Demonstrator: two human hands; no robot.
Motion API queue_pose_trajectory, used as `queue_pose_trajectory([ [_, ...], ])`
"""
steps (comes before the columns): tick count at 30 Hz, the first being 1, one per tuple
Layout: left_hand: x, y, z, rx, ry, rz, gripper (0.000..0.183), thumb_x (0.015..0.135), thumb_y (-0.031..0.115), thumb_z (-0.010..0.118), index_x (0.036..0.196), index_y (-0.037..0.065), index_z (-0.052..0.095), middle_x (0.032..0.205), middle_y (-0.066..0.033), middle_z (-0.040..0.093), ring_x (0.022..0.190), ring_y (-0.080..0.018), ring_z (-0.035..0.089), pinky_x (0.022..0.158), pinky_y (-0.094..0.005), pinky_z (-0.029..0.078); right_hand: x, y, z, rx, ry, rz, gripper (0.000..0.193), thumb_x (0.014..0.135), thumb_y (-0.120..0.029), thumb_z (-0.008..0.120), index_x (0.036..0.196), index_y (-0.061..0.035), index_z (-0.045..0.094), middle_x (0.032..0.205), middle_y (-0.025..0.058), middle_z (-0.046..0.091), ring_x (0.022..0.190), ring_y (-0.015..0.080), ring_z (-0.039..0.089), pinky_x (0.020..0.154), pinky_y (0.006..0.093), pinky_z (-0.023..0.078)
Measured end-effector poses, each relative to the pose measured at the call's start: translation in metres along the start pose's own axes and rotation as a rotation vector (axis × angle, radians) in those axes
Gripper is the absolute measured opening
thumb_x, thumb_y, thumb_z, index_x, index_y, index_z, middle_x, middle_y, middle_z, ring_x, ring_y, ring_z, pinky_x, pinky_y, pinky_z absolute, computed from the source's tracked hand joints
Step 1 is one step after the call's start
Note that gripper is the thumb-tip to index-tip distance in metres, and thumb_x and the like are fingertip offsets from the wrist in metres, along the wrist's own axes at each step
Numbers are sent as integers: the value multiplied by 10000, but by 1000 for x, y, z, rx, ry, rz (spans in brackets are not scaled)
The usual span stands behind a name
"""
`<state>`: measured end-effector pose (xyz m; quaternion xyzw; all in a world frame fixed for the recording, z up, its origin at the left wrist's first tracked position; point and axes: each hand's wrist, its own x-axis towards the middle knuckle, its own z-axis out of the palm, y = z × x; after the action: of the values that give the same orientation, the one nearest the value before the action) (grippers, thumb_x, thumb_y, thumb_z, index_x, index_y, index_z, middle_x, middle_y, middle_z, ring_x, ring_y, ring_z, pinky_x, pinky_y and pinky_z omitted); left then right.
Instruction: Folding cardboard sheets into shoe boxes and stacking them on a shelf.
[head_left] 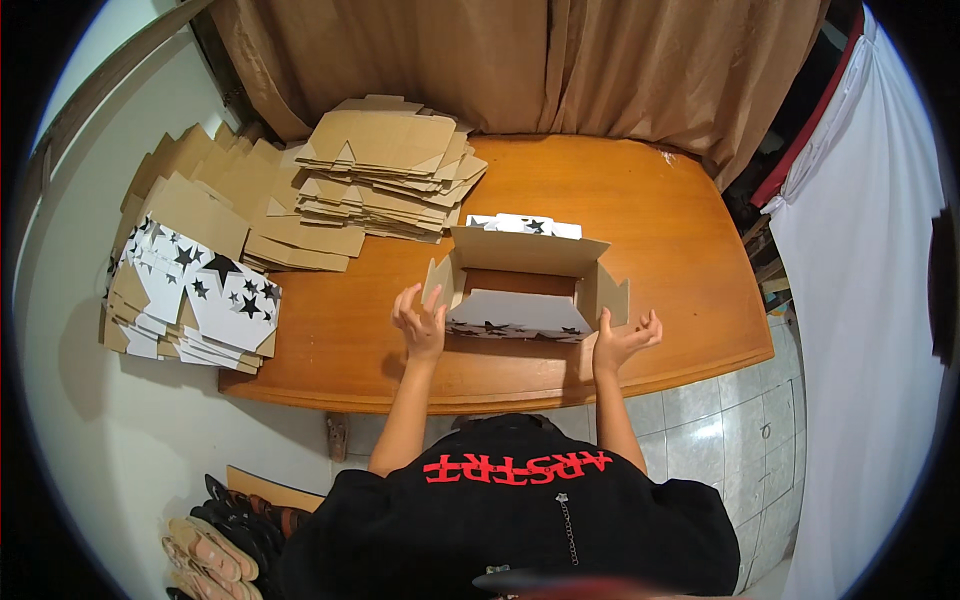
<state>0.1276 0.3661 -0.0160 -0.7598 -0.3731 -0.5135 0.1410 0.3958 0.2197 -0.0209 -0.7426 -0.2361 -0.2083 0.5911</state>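
An open cardboard box [530, 252], brown inside and white with black stars outside, stands on the wooden table in front of me. Through it the tabletop shows, so no bottom panel covers that part. Its end flaps stick up at both sides. At the left end is my left hand [422, 330], fingers apart, its thumb side against the flap or just beside it. My right hand [620, 348] is open at the right end, thumb up by the near corner and fingers turned outward. Whether either hand presses on the card I cannot tell.
Flattened brown cardboard blanks [380, 145] are piled at the table's back left. Left of them lie more blanks with white star-printed faces [235, 305]. A brown curtain [520, 70] hangs behind the table [660, 250]; a white cloth [850, 300] hangs right. Sandals [215, 545] sit lower left.
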Motion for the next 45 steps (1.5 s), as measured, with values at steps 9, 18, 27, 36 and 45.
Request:
queue_pose_trajectory([
  [9, 32, 9, -19, 344, -665, -399, 546, 748, 340, 670, 1192, 54, 531, 1317, -38, 437, 1247, -229, 335, 900, -534, 219, 24, -17, 1, -616, -320, -253, 287, 709, -100, 643, 991, -68, 599, 1120, 89, 498, 1082, 275, 421, 910, 456, 285],
  [18, 22, -28, 4, -293, -1146, -768, 991, 714, 665, 550, 1320, -87, 325, 1434, -265, 180, 1352, -317, 170, 1047, -507, 134, 40, -19, 26, -594, -784, 31, 377, 822, -247, 562, 1118, -20, 513, 937, 204, 587, 852, 389, 576, 724, 469, 466],
  [27, 10, -32, 8, -384, -1366, -634, 1304, 571, 594, 736, 1384, -66, -42, 1443, -277, -115, 1349, -390, -114, 1091, -466, 20, 61, 2, 57, -555, -989, -10, 651, 826, -204, 565, 1372, -151, 214, 929, 245, 613, 805, 409, 600, 716, 488, 477],
  [36, 12, -13, 1, -343, -1129, -646, 1372, 475, 451, 835, 1422, 150, -110, 1467, -229, -84, 1357, -385, -87, 1070, -537, 19, 41, 27, 48, -263, -890, -127, 512, 791, -52, 579, 1243, -201, 390, 974, 170, 606, 851, 383, 580, 722, 458, 468],
  [45, 44, 27, 12, -141, -1166, -351, 1213, 521, 536, 763, 1445, 183, 60, 1492, -162, -24, 1368, -339, -92, 1019, -622, -45, 41, 5, 29, -455, -1058, -153, 557, 743, -138, 639, 1263, -204, 449, 1185, 189, 498, 1017, 370, 535, 829, 439, 457],
])
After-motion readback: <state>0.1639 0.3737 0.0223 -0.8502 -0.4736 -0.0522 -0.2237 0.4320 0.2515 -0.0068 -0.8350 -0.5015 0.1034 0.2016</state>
